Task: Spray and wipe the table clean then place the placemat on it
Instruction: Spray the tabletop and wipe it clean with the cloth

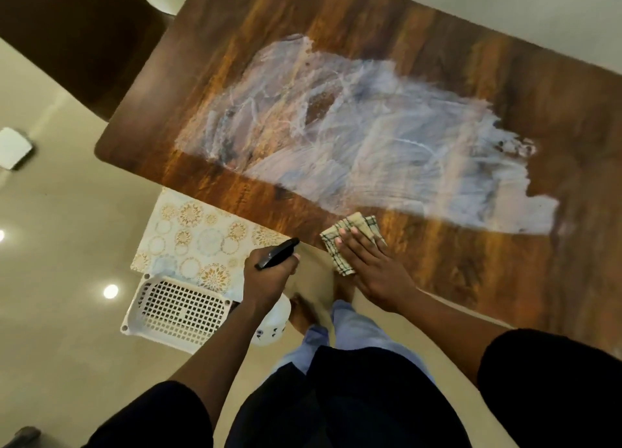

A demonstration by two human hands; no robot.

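One wooden table (437, 60) is filling most of the view, its far and right ends running out of frame, and a broad whitish smear (370, 137) of streaked spray is lying across its middle, reaching toward the near edge. One dark chair (67, 26) is standing off the table's far left corner, cut off at the top. On the floor beside the near left corner, one patterned placemat (202, 242) is lying flat, partly tucked under the table edge, and one white perforated basket (175, 309) is sitting on its near end. One white spray bottle (274, 323) is hanging below the left hand (269, 272) (only its rounded body and black trigger head are showing), and the fingers are curling round its neck. The right hand (373, 265) is lying flat with straight fingers on one checked cloth (350, 238), pressing it onto the table at the near edge, just below the smear. Part of the cloth is hiding under the palm
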